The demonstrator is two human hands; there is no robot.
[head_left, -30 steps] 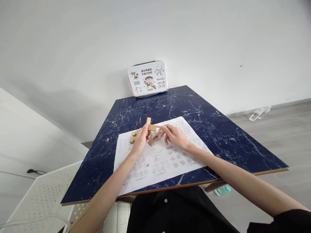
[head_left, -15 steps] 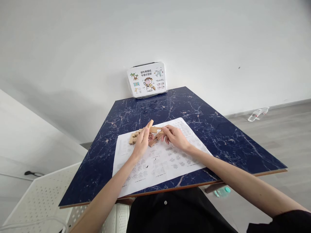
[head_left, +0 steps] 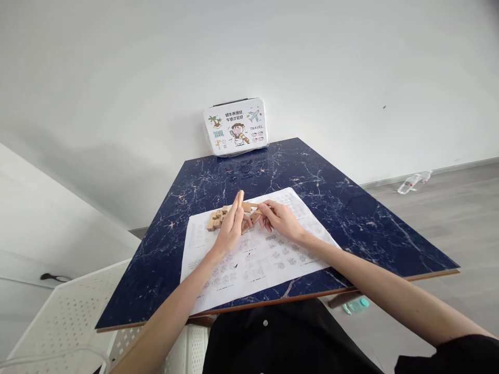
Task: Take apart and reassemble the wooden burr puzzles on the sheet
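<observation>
Notched wooden puzzle pieces are between my hands, above a printed instruction sheet (head_left: 253, 254). My left hand (head_left: 229, 232) is closed around one wooden puzzle piece (head_left: 240, 198), whose rounded end sticks up past the fingers. With thumb and fingers, my right hand (head_left: 284, 222) pinches wooden puzzle pieces (head_left: 248, 207) that slant toward the left hand. Whether these pieces are locked together I cannot tell, as fingers cover the joints. Just left of my left hand, several more wooden pieces (head_left: 213, 223) lie clustered on the sheet, partly hidden.
A white case with cartoon prints (head_left: 236, 127) leans against the wall at the back of the blue marbled table (head_left: 335, 208). A white perforated unit (head_left: 74, 296) stands at the left. Plastic bottles (head_left: 414, 182) lie on the floor to the right.
My left hand has shifted slightly right, and its wooden piece has turned more upright. The right hand keeps its pinch at almost the same spot.
</observation>
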